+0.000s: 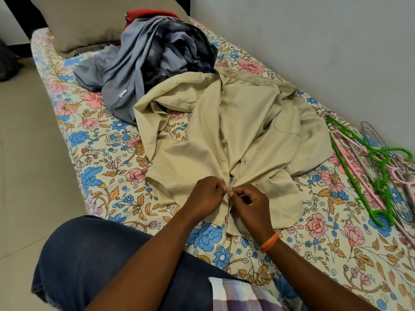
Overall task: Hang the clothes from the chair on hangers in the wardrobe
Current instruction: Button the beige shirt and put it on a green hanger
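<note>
Left of the fingers (221, 187), bare floral bedsheet (107, 158) lies open to the bed edge; ahead, the beige shirt (242, 122) and heaped grey clothes (152, 63) block the way; right, hangers (368, 167) crowd the wall (314, 41) side.

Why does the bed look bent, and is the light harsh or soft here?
Head view: the wide-angle lens bows the bed's edge and the wall line; light is soft and even, with only faint shadows in the folds of the beige shirt; no glare; the hands, left hand and right hand, look sharp, while the pillow far off looks softer.
</note>
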{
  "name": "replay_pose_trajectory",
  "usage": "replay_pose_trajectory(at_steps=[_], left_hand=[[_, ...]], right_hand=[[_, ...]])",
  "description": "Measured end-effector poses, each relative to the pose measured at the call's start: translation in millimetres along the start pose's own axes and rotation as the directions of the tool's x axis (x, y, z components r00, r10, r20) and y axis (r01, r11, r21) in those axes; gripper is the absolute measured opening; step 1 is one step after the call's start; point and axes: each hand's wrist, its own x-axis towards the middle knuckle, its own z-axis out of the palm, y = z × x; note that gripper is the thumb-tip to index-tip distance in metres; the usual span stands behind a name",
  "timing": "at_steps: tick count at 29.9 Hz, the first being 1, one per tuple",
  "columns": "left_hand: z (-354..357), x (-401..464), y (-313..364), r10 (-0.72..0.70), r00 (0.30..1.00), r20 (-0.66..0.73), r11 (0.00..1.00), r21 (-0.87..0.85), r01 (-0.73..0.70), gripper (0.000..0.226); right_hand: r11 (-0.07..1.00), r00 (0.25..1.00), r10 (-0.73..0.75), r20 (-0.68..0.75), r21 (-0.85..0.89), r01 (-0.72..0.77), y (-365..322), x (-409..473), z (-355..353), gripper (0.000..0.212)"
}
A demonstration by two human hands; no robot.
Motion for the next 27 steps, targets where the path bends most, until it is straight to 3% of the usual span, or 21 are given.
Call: replay_pose_trajectory(at_steps=[3,8,21,27], left_hand=[[0,0,-1,-0.001,1.000,-0.016,1.000,0.000,0.001,0.036],[0,0,1,0.016,1.000,-0.020,1.000,-0.018,-0.016,0.031],[-8,-2,2,-0.003,0.998,-0.056,0.996,-0.092,-0.003,0.014],[-8,-2,2,-0.081,0.996,-0.034,0.957,-0.282,0.068,0.011]], right_hand=[[0.955,0.980,0.173,0.097,0.228,-0.191,-6,0,-6,0.011],[0.853,0.944,0.302,0.137,0.404,-0.331,-7,4,-6,0.005],[0.922,0.963,0.268,0.029,0.283,-0.266,-3,1,2,0.012],[0.915,0.965,0.259,0.040,0.308,-0.259,-11,0,2,0.013]])
